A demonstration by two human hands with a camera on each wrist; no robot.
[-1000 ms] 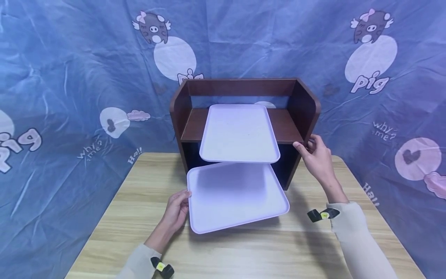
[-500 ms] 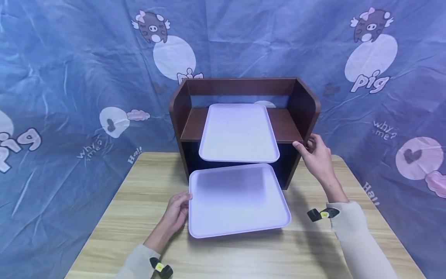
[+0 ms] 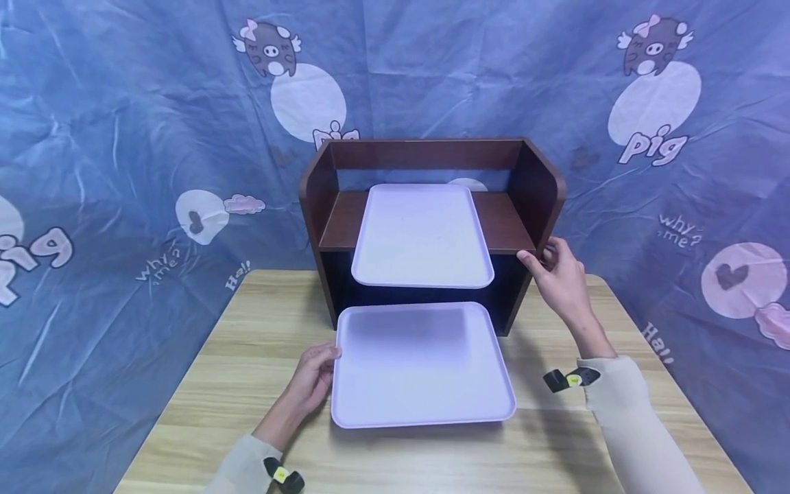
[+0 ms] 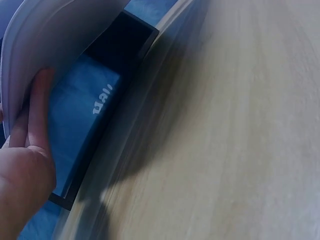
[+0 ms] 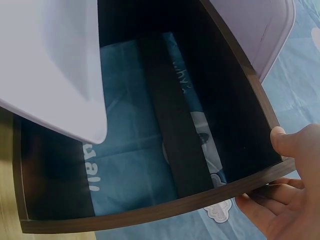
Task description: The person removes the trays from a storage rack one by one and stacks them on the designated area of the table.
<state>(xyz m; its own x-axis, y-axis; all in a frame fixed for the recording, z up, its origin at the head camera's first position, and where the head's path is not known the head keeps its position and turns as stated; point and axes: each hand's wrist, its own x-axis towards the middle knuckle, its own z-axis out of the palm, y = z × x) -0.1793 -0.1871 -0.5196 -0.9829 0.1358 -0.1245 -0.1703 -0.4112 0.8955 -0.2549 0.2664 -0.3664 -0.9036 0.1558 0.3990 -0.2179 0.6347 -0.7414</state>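
Observation:
My left hand (image 3: 313,374) holds a white rectangular tray (image 3: 422,370) by its left rim, in front of the shelf. In the left wrist view, its fingers (image 4: 39,115) lie under the tray's underside (image 4: 65,35). The tray is raised above the table, with a shadow below it. At the right, my right hand (image 3: 563,278) grips the side panel of a dark brown two-level shelf (image 3: 428,154). In the right wrist view, the thumb (image 5: 284,142) lies on the front edge and the other fingers go round the outside. A second white tray (image 3: 424,233) rests on the upper board, overhanging its front.
The shelf stands at the back of a light wooden table (image 3: 259,329). Its lower compartment is open at the front, and the back is partly open. A blue printed cloth (image 3: 154,123) hangs behind and on both sides.
The lower tray has moved toward me, out from under the upper tray, and its edges now run straighter to the shelf. My right hand and the upper tray stay put.

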